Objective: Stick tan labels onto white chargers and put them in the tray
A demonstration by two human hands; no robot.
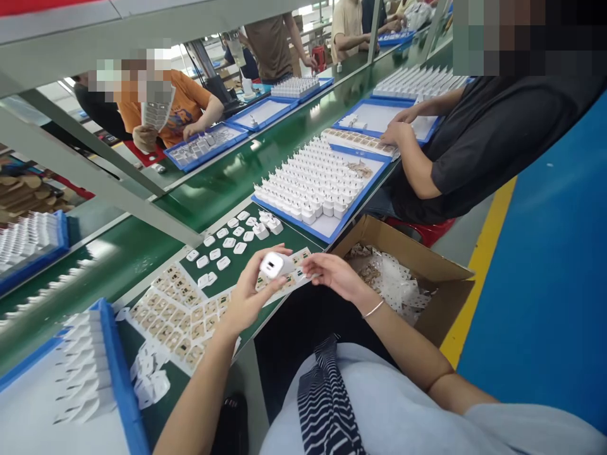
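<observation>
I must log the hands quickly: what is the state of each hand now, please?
Left hand: closed on the white charger shell.
Right hand: open, fingertips beside the shell, holding nothing visible.

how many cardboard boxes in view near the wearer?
1. An open cardboard box sits to the right of the hands, beside the green bench, with small bagged parts inside. The left hand holds a white charger shell. Others may be hidden under the bench.
</observation>
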